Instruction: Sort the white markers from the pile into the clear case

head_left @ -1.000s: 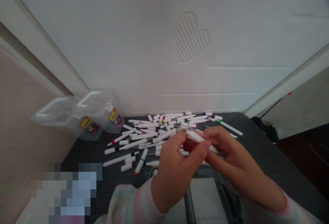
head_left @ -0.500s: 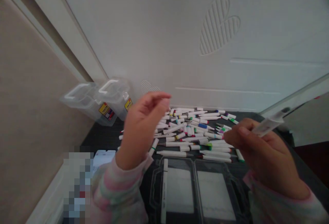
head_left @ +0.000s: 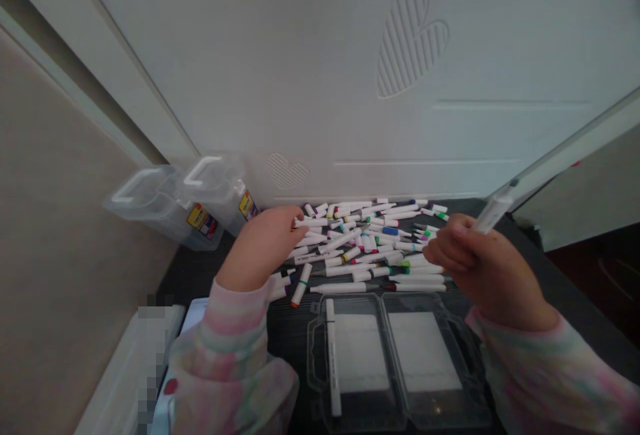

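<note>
My left hand (head_left: 265,243) is at the left side of a spread of white markers (head_left: 345,235), its thumb and fingertips closed on the end of a white marker (head_left: 316,222) that points right. On the other side, my right hand (head_left: 487,268) is raised in a fist around an uncapped white marker (head_left: 493,214). Its dark tip points up and to the right. Between my forearms lies an open clear plastic case (head_left: 395,408) with two halves. One white marker (head_left: 333,362) rests lengthwise along its left side.
Two clear lidded containers (head_left: 163,205) with yellow labels stand at the back left against a white door (head_left: 300,75) with heart reliefs. Loose caps and uncapped markers cover the dark tabletop (head_left: 173,275) behind the case. A phone-like light object (head_left: 195,312) lies partly under my left sleeve.
My left hand has come down from above the markers and closed on one at the left. My right hand still grips its marker, which now stands more upright. The camera view has shifted slightly.
</note>
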`<state>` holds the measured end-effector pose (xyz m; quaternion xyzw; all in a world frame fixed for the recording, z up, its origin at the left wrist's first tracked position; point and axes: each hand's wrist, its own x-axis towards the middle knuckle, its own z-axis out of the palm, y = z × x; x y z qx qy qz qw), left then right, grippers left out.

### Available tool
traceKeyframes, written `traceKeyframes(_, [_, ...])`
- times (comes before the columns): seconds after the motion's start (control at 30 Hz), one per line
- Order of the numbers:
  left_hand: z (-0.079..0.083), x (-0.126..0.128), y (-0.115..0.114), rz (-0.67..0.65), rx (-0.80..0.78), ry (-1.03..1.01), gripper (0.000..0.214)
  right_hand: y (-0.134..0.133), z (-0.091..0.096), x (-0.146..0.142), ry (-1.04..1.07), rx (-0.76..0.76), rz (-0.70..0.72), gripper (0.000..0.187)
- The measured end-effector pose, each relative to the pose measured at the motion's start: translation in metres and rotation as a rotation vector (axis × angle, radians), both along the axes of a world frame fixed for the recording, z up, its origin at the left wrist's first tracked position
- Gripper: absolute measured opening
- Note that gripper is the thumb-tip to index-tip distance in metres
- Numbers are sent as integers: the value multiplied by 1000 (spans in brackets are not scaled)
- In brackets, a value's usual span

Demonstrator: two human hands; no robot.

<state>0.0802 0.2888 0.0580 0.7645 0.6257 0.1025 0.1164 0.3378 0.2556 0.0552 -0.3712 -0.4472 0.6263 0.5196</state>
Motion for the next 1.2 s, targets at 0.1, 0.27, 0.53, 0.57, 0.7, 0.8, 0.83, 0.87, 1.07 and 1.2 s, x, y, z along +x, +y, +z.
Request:
traceKeyframes(0.1, [-16,8,8,-78,-52,51,23,-2,-16,3,18,-81,-31,28])
traceKeyframes(0.27, [-27,27,10,-177,-45,87,24,-2,-48,7,80,-180,-34,28])
traceKeyframes(0.53, [-33,63,-1,-399,-46,96,17,-4,-69,12,258,-219,87,26])
traceKeyframes(0.57, [-34,69,-3,-425,-53,106,18,-4,-71,13,253,-218,102,26])
traceKeyframes(0.7, [-41,89,-12,-477,-88,134,19,-5,-76,15,233,-218,155,27])
traceKeyframes(0.8, [-46,97,-16,-485,-103,167,19,-4,-77,15,236,-211,170,28])
traceKeyframes(0.83, [-47,99,-16,-484,-106,177,19,-4,-77,15,238,-207,169,29])
traceKeyframes(0.87, [-48,99,-17,-485,-109,186,19,-5,-77,15,241,-202,166,29])
traceKeyframes(1.07, [-45,101,-17,-490,-126,215,23,-7,-77,14,260,-206,107,26])
traceKeyframes(1.2, [-46,102,-18,-504,-139,211,24,-8,-76,14,254,-218,55,25])
